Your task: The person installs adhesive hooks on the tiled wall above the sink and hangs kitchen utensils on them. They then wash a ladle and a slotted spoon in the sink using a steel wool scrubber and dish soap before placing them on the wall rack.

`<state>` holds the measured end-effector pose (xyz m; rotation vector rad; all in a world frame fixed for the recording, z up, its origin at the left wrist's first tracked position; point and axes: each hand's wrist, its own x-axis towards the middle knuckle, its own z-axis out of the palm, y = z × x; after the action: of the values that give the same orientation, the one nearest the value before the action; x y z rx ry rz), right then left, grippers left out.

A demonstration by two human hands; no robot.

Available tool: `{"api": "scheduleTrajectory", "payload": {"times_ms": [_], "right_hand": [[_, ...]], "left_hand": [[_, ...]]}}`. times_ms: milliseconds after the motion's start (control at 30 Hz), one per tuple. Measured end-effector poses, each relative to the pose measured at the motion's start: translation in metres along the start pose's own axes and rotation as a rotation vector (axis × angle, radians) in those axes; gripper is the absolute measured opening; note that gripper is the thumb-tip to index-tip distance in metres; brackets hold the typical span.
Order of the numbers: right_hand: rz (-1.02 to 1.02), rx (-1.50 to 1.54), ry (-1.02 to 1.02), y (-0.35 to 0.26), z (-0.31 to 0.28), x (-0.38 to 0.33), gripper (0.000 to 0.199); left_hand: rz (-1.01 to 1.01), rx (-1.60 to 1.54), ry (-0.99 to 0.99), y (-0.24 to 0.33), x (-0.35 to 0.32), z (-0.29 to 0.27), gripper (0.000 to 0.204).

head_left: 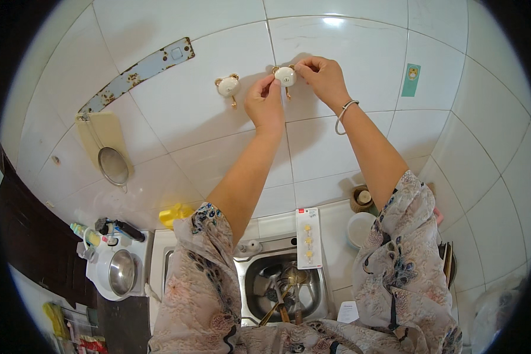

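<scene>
One hook (285, 76) held btwn L hand (264, 106) & R hand (323, 81).

The wall hooks (228, 87) sit right of the strainer (113, 166).

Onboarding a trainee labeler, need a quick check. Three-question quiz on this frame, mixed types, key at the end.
1. True or false: the left hand and the right hand are both touching the same white eared hook.
2. What hangs at the lower end of the rust-spotted rail? A) a towel, B) a strainer, C) a mug.
3. Which wrist wears a bracelet?

Key: 1. True. 2. B. 3. The right wrist.
</scene>
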<state>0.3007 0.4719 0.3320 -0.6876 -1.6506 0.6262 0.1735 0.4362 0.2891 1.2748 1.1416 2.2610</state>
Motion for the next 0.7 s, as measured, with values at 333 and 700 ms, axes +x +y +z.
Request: {"api": "scheduleTrajectory", "payload": {"times_ms": [333, 700], "right_hand": [[-0.028, -0.012, 0.000, -0.003, 0.019, -0.001, 0.018], [-0.024, 0.001, -0.001, -0.011, 0.032, -0.002, 0.018]], "left_hand": [[0.032, 0.070, 0.043, -0.002, 0.007, -0.014, 0.016], [-0.005, 0.006, 0.108, -0.002, 0.007, -0.018, 0.017]]}}
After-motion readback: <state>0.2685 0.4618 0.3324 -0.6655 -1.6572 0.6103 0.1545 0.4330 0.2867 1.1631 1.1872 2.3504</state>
